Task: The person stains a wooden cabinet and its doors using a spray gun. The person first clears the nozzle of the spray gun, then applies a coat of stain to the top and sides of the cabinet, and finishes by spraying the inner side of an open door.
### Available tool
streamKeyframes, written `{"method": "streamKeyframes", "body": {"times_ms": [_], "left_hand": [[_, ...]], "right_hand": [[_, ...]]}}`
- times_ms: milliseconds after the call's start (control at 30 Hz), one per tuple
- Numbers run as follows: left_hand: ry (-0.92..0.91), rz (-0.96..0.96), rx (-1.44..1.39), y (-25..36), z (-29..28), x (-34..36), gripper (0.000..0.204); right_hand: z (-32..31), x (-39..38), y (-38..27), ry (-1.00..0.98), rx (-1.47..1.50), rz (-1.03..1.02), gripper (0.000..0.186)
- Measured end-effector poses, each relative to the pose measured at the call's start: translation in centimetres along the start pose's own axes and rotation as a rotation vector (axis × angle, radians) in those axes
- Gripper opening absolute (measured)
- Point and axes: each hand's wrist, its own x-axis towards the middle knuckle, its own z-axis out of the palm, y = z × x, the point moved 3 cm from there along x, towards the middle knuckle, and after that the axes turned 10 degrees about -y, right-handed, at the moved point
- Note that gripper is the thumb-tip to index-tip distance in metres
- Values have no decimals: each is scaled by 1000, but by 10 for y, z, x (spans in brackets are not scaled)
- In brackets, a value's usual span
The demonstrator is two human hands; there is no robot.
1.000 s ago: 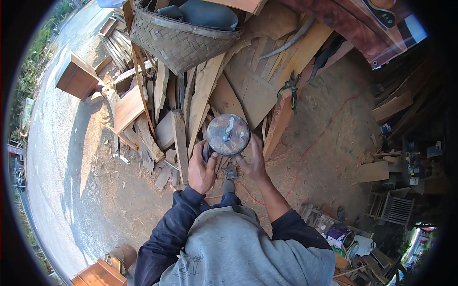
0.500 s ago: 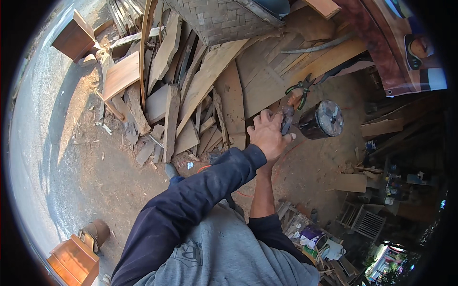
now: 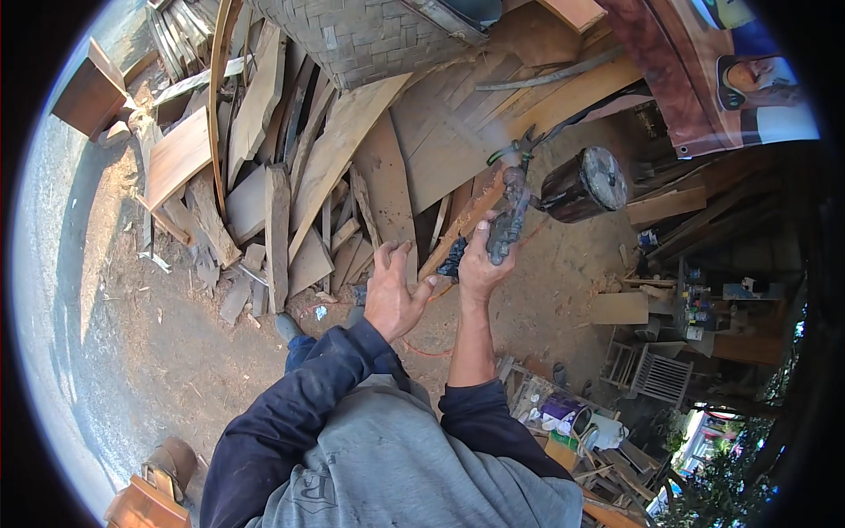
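Observation:
My right hand (image 3: 482,275) is wrapped round a worn grey metal spray gun (image 3: 509,227), which points away from me. To its right hangs a dark, paint-stained cup (image 3: 572,187), seemingly joined to it by a short neck. Faint haze hangs near the gun's far end. Pliers with green-and-black handles (image 3: 525,157) show there too; whether they touch the gun I cannot tell. My left hand (image 3: 394,295) holds nothing, its fingers apart, left of the gun. Between the hands shows a black ribbed piece (image 3: 453,258), beside a reddish-brown strip of wood (image 3: 459,236).
A heap of planks and offcuts (image 3: 277,220) lies ahead to the left, under a woven basket (image 3: 352,44). A printed banner (image 3: 669,79) hangs at upper right. An orange cord (image 3: 427,354) crosses the ground. Cans and scraps (image 3: 563,414) lie at lower right.
My left hand has come away from the spray gun, moving left and toward me. The gun and cup have turned in my right hand. The whole view has shifted slightly.

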Motion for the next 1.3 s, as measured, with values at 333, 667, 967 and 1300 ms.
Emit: {"method": "streamKeyframes", "body": {"times_ms": [333,667,967,1300], "left_hand": [[-97,-39,69,-44,-14,-31,60],[-145,-62,1,-55,-16,-37,54],[-104,-166,53,-75,-25,-63,52],[-86,-354,71,-141,-35,-132,47]], "right_hand": [[-6,29,-14,124,121,47,38],[-6,32,-10,95,-64,-109,43],[15,-23,42,-30,-77,-6,41],[14,-85,44,-187,-3,34,47]]}}
